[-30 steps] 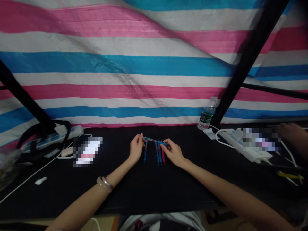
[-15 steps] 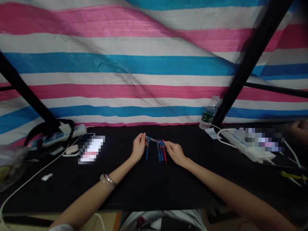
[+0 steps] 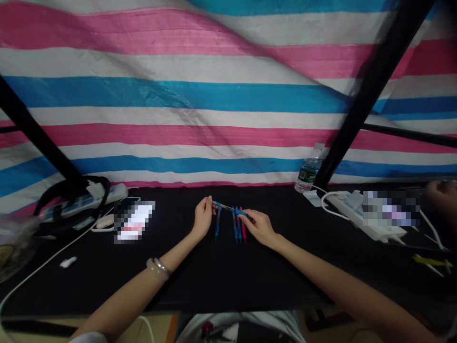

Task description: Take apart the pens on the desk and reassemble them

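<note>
A slim blue pen with a clear section spans the gap between my hands, held just above the black table. Its left end is pinched by the fingers of my left hand. On its right end, the blue part, my right hand is closed. Beneath it another blue pen lies on the table near my left fingers. Two blue pens and a pink-red pen lie side by side near my right fingers. The inner fingers of both hands are partly hidden.
A lit, blurred phone, a pink-and-white case and a white earbud lie left. Power strips with cables sit at both sides. A water bottle stands by the right post. Another person's hand shows at far right.
My right hand has shifted its grip on the pen, and more of its blue end shows by the fingers. My left hand has moved slightly left.
</note>
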A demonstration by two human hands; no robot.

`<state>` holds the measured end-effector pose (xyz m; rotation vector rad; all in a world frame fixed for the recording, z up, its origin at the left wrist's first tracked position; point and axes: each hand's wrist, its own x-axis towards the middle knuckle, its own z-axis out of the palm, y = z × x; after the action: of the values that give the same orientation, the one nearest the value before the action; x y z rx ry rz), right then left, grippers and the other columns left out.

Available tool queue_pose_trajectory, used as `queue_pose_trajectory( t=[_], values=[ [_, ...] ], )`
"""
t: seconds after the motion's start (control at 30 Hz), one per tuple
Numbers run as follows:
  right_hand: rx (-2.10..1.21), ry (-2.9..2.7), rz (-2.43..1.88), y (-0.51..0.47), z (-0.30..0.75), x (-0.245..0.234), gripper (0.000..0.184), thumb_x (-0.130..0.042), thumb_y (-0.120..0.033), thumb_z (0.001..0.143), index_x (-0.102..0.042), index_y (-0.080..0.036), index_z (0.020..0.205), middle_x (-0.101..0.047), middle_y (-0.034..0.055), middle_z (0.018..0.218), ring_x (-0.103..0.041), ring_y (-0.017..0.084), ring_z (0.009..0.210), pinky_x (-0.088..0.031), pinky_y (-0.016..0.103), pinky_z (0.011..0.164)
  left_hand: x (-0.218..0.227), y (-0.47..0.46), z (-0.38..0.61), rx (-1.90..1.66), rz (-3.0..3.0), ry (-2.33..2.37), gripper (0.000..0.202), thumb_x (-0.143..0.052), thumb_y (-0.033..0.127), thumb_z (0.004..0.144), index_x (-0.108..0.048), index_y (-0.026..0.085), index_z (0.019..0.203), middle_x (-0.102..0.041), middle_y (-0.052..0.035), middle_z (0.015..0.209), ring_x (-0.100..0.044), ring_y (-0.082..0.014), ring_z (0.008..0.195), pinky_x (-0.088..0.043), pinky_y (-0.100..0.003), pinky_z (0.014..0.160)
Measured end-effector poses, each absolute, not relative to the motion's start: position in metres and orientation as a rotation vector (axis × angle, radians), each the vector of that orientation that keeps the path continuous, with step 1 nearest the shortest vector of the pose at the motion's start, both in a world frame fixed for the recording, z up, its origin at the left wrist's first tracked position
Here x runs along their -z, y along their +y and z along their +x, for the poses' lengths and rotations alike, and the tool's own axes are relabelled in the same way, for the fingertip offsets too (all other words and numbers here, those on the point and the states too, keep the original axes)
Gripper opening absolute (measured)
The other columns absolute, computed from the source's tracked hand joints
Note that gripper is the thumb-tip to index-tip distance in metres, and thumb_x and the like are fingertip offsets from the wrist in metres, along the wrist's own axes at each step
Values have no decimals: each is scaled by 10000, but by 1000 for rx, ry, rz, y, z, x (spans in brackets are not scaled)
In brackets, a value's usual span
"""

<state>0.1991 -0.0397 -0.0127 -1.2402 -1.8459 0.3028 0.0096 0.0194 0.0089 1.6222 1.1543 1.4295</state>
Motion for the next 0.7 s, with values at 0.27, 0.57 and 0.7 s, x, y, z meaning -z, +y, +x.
queue_pose_trajectory(
  t=[0.27, 0.57, 0.7],
  values=[
    [-203, -1885, -1268, -39, 199, 15, 381, -372, -430, 892, -639, -194, 756, -566, 21, 614, -517, 134, 575, -366, 231, 574, -6, 23, 9, -1427, 1518, 1069, 417, -434, 503, 819, -496, 156, 596, -547, 1, 555, -460, -86, 438, -366, -212, 474],
    [-109, -1917, -1238, -39, 197, 13, 327, -442, -435, 865, -676, -207, 879, -557, 16, 584, -489, 133, 553, -352, 229, 530, -11, 6, 22, -1232, 1738, 934, 332, -619, 364, 736, -572, 137, 974, -662, -48, 780, -609, -145, 706, -434, -231, 616],
    [-106, -1924, -1205, -38, 197, 14, 311, -466, -428, 854, -675, -202, 901, -587, 26, 618, -507, 143, 592, -371, 238, 557, -11, 2, 25, -1180, 1687, 819, 380, -632, 300, 736, -516, 132, 1056, -678, -88, 902, -620, -183, 860, -448, -283, 755]
  ],
)
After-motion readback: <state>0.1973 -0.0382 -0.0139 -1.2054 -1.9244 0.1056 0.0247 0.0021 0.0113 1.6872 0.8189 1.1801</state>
